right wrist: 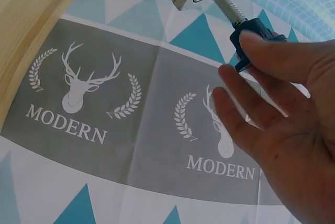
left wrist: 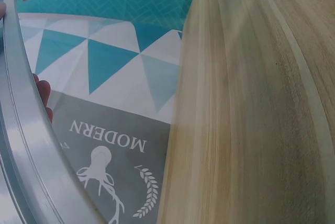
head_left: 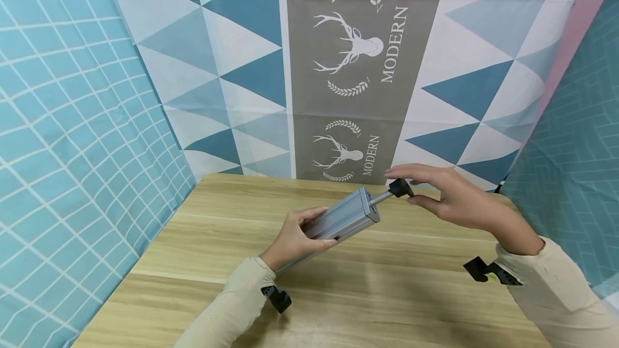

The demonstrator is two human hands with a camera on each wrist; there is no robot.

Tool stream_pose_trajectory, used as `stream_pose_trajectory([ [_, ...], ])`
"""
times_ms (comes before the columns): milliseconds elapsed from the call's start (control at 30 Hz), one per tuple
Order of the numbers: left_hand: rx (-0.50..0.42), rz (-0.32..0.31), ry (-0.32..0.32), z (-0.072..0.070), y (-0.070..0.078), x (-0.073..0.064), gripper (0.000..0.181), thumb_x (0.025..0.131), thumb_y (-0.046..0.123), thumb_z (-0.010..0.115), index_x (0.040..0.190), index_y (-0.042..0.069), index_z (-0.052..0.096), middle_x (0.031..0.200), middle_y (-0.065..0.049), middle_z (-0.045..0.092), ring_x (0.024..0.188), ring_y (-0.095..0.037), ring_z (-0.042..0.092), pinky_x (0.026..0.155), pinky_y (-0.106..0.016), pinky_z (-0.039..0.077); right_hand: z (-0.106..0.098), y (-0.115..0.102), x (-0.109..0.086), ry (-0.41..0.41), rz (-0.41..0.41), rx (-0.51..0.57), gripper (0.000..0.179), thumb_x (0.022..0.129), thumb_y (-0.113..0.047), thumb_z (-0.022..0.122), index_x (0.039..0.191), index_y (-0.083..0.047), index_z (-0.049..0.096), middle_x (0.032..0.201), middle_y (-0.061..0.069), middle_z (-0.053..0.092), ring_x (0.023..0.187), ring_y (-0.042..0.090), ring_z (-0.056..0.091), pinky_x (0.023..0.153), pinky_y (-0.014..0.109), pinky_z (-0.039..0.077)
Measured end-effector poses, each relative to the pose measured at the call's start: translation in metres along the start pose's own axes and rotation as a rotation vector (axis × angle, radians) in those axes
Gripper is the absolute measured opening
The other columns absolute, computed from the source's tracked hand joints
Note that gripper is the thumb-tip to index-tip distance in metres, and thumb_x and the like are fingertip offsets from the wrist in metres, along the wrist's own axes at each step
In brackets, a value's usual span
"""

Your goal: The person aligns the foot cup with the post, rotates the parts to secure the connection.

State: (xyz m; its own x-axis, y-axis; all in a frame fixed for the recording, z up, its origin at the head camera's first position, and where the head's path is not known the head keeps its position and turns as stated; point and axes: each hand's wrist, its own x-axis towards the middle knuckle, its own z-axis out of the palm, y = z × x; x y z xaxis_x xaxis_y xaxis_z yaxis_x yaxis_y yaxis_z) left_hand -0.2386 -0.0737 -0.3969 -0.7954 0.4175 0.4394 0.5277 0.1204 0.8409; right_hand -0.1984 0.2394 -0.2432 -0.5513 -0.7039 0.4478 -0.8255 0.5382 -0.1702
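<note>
A long silver-grey aluminium profile [head_left: 340, 216] is tilted up to the right above the table in the head view. My left hand [head_left: 292, 238] grips it, thumb on the near side and fingers over the far side. From its end plate sticks a threaded rod [right wrist: 226, 1], tipped by a black levelling foot [head_left: 400, 188]. At that foot, my right hand [head_left: 450, 197] has its thumb on one side and its fingers round the other; the right wrist view shows the thumb against it. The left wrist view shows the profile's grooved side [left wrist: 31, 130], with fingertips [left wrist: 44, 90] behind its edge.
Below the hands lies a wood-grain table [head_left: 387, 294]. A patterned cloth [head_left: 251, 69] with triangles and deer heads hangs behind its back edge. Blue tile-patterned sheets [head_left: 72, 122] stand at left and right. Black mounts [head_left: 278, 298] are strapped to both wrists.
</note>
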Motion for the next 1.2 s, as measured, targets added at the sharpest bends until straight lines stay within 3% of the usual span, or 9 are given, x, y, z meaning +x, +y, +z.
stream_pose_trajectory([
  [100, 0.002, -0.019, -0.006, 0.000, 0.012, -0.001, 0.061, 0.071, 0.008, 0.083, 0.128, 0.002, 0.061, 0.123, -0.014, 0.064, 0.102, -0.020, 0.063, 0.082, -0.028, 0.049, -0.001, -0.002, 0.000, 0.004, 0.061, 0.005, 0.059, 0.079, 0.004, 0.073, 0.134, -0.010, 0.055, 0.121, 0.001, 0.063, 0.104, 0.010, 0.061, 0.076, 0.031, 0.053],
  [267, 0.020, -0.027, -0.022, -0.002, 0.038, -0.003, 0.059, 0.072, 0.002, 0.080, 0.126, -0.005, 0.060, 0.121, -0.019, 0.063, 0.101, -0.022, 0.063, 0.082, -0.028, 0.050, -0.002, -0.006, 0.002, -0.043, 0.284, 0.005, 0.028, 0.094, -0.024, 0.062, 0.118, -0.009, 0.065, 0.091, -0.007, 0.067, 0.083, 0.008, 0.062, 0.069, 0.031, 0.050],
  [400, 0.022, -0.034, -0.028, 0.000, 0.024, -0.002, 0.061, 0.071, 0.003, 0.081, 0.128, -0.002, 0.059, 0.124, -0.018, 0.062, 0.103, -0.022, 0.063, 0.082, -0.028, 0.049, 0.001, -0.006, 0.003, -0.037, 0.357, -0.001, 0.022, 0.095, -0.029, 0.060, 0.105, -0.011, 0.070, 0.082, -0.010, 0.066, 0.077, 0.006, 0.061, 0.069, 0.032, 0.050],
  [500, 0.011, -0.035, -0.023, 0.002, 0.007, 0.000, 0.062, 0.071, 0.005, 0.082, 0.129, 0.002, 0.059, 0.126, -0.014, 0.062, 0.105, -0.022, 0.062, 0.083, -0.028, 0.049, 0.002, -0.006, 0.003, -0.028, 0.355, 0.003, 0.026, 0.095, -0.028, 0.061, 0.110, -0.009, 0.069, 0.087, -0.006, 0.068, 0.081, 0.010, 0.063, 0.072, 0.035, 0.051],
  [600, -0.008, -0.029, -0.017, 0.001, 0.003, -0.001, 0.061, 0.072, 0.009, 0.083, 0.129, 0.006, 0.061, 0.125, -0.011, 0.063, 0.104, -0.020, 0.062, 0.083, -0.029, 0.050, 0.001, -0.005, 0.001, -0.037, 0.344, 0.042, 0.046, 0.091, -0.031, 0.067, 0.130, -0.009, 0.058, 0.114, 0.006, 0.067, 0.098, 0.023, 0.065, 0.080, 0.044, 0.052],
  [767, -0.031, -0.016, -0.012, -0.001, 0.003, -0.002, 0.060, 0.072, 0.014, 0.084, 0.128, 0.010, 0.062, 0.124, -0.008, 0.064, 0.102, -0.019, 0.063, 0.083, -0.030, 0.050, 0.000, -0.004, 0.001, -0.096, 0.235, 0.081, 0.083, 0.080, -0.017, 0.078, 0.150, -0.020, 0.033, 0.151, 0.010, 0.037, 0.128, 0.036, 0.047, 0.091, 0.053, 0.045],
  [867, -0.032, -0.017, -0.008, -0.001, 0.003, -0.001, 0.059, 0.072, 0.014, 0.084, 0.128, 0.009, 0.062, 0.123, -0.009, 0.064, 0.102, -0.019, 0.063, 0.083, -0.030, 0.050, 0.001, -0.003, 0.001, -0.106, 0.125, 0.032, 0.082, 0.080, 0.001, 0.074, 0.149, -0.019, 0.035, 0.150, 0.006, 0.039, 0.132, 0.027, 0.043, 0.095, 0.045, 0.044],
  [1000, -0.024, -0.038, -0.007, 0.000, 0.003, 0.000, 0.060, 0.072, 0.009, 0.083, 0.128, 0.007, 0.062, 0.124, -0.010, 0.063, 0.102, -0.019, 0.062, 0.083, -0.029, 0.049, 0.003, -0.002, 0.002, -0.053, 0.054, -0.026, 0.076, 0.077, 0.012, 0.072, 0.143, -0.014, 0.045, 0.138, 0.005, 0.053, 0.119, 0.020, 0.056, 0.088, 0.040, 0.049],
  [1200, 0.000, -0.042, -0.017, -0.001, 0.025, 0.000, 0.059, 0.072, 0.003, 0.080, 0.127, -0.002, 0.060, 0.124, -0.017, 0.063, 0.102, -0.021, 0.062, 0.082, -0.029, 0.049, -0.001, -0.004, 0.004, -0.063, 0.182, 0.011, 0.042, 0.087, -0.012, 0.071, 0.127, -0.007, 0.060, 0.104, -0.002, 0.070, 0.092, 0.011, 0.067, 0.075, 0.033, 0.053],
])
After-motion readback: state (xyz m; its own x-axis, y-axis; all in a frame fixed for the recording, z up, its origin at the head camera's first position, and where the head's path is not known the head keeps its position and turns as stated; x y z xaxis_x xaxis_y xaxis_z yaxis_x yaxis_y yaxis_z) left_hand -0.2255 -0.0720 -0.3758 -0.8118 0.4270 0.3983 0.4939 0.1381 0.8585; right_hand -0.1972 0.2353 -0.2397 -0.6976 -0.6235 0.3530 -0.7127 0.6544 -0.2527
